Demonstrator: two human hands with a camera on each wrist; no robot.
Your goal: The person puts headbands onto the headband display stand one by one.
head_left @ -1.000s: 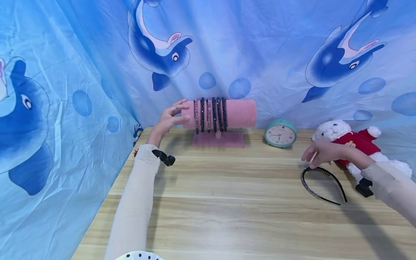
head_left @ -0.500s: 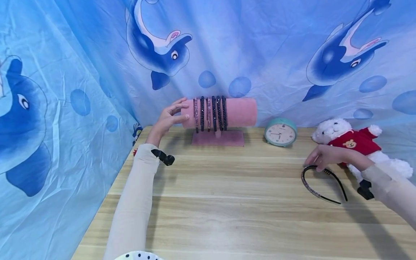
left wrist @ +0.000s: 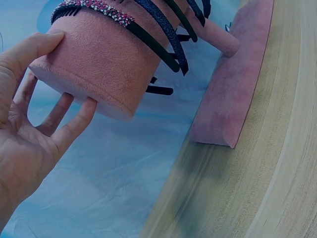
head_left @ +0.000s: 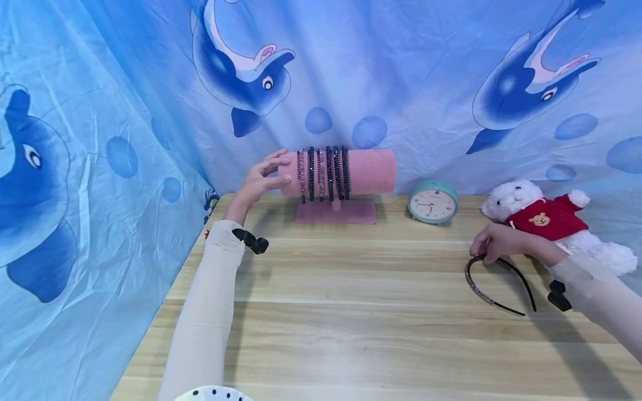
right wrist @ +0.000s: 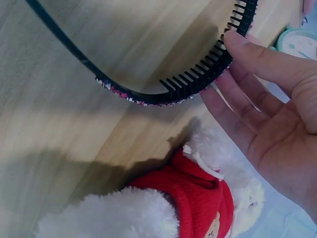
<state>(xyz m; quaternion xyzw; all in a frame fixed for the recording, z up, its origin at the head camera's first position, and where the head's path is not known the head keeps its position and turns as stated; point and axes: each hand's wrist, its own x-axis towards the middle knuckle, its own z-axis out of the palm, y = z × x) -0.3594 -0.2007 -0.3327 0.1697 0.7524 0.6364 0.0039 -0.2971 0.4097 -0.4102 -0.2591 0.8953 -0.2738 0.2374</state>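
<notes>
My left hand (head_left: 257,181) grips the left end of a pink plush headband stand (head_left: 372,171). In the left wrist view its thumb lies on the top of the roll and its fingertips are at the round end face. Several glittery and dark headbands (head_left: 330,174) sit side by side around the left half of the roll. At the right, my right hand (head_left: 505,240) pinches the top of a black toothed headband (right wrist: 161,99) with pink and silver glitter. The thumb touches the toothed inner side; the fingers lie along the outer side. Its two ends point toward the front right.
A mint-green alarm clock (head_left: 433,201) stands between the stand and my right hand. A white teddy bear in a red sweater (head_left: 549,218) lies at the back right, behind my right wrist. Blue dolphin-print cloth (head_left: 341,72) hangs behind the wooden table (head_left: 341,340).
My right hand has moved slightly right, and its thumb and fingers have closed on the top of the headband. The left hand keeps its place on the stand.
</notes>
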